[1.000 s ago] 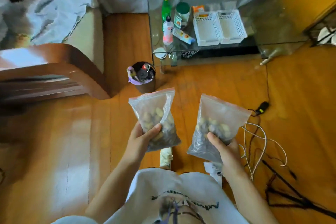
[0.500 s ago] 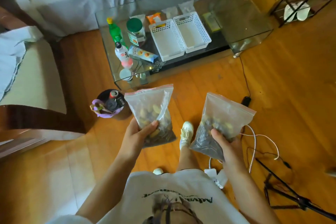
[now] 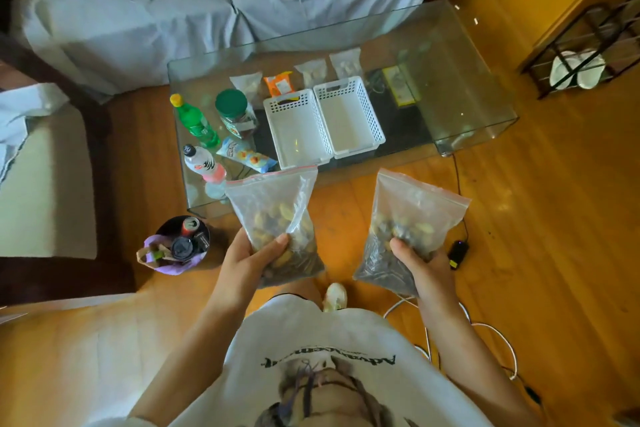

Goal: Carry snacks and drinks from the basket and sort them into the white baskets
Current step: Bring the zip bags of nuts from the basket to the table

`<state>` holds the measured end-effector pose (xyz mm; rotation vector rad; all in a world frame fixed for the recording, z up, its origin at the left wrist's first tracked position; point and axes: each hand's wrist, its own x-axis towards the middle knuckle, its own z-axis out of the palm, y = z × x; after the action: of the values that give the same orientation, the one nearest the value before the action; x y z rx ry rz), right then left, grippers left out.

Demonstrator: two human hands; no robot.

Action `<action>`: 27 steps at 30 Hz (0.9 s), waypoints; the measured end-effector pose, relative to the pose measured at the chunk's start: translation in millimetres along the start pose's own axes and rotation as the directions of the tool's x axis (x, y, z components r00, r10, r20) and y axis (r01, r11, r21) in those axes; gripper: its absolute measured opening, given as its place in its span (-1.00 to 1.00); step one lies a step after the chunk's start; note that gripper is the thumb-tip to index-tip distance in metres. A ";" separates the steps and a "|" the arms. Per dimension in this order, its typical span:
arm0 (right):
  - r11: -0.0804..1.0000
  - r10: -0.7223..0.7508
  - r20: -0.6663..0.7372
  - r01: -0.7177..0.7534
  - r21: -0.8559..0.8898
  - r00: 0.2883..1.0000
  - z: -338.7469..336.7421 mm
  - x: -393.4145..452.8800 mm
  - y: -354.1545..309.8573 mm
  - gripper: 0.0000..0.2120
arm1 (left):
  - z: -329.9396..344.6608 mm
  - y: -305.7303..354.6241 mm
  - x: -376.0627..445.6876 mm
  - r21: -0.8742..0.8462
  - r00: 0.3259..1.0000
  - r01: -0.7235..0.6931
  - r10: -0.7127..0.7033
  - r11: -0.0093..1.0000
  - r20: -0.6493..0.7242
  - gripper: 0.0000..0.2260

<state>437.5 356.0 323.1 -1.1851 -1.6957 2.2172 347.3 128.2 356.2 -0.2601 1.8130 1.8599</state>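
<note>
Labels unreadable on both zip bags: left hand (image 3: 250,255) grasps left bag (image 3: 277,215), right hand (image 3: 425,265) grasps right bag (image 3: 408,218), thumbs on top.

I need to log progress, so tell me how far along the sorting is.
Done: several snacks and drinks already sit on the glass table, such as the green bottle and the jar. In hand: the left hand grips one bag of nuts, the right hand another bag. Left: both white baskets look empty, so no sorting has begun.
</note>
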 end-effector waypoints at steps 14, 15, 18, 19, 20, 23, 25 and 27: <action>0.998 -0.035 0.041 0.037 -0.058 0.999 63.6 187.8 -100.1 -0.65 | 41.4 75.2 200.6 -0.066 0.999 0.039 -0.040 0.997 -0.016 -0.75; 0.998 -0.036 0.033 0.038 -0.059 0.999 69.9 203.2 -109.6 -0.64 | 44.5 84.3 216.9 -0.067 0.999 0.040 -0.042 0.997 -0.023 -0.79; 0.999 -0.040 0.018 0.041 -0.036 0.999 87.1 247.1 -129.2 -0.63 | 53.2 107.7 263.1 -0.031 0.998 0.046 -0.047 0.998 -0.030 -0.64; 0.999 -0.042 0.014 0.042 -0.023 0.999 93.0 260.5 -134.0 -0.62 | 56.5 113.5 277.5 -0.030 0.998 0.064 -0.065 0.997 -0.023 -0.55; 0.999 -0.040 0.006 0.040 -0.015 0.999 97.7 274.1 -136.9 -0.61 | 59.9 116.9 292.1 -0.026 0.997 0.075 -0.075 0.997 -0.017 -0.51; 0.999 -0.011 -0.050 0.010 -0.036 0.999 109.6 313.7 -139.2 -0.55 | 73.3 121.9 333.2 -0.022 0.993 0.113 -0.113 0.993 -0.013 -0.69; 0.997 0.012 -0.113 -0.020 -0.068 0.994 117.7 343.1 -132.9 -0.44 | 83.7 115.6 361.1 0.006 0.992 0.121 -0.121 0.993 -0.022 -0.78; 0.991 0.061 -0.179 -0.082 -0.110 0.982 123.9 374.4 -119.2 -0.39 | 93.7 101.6 389.8 0.009 0.989 0.128 -0.127 0.992 -0.069 -0.75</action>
<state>58.8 497.4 243.8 -1.4437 -1.7583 2.0064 -10.8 313.4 263.8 -0.4299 1.8088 1.7698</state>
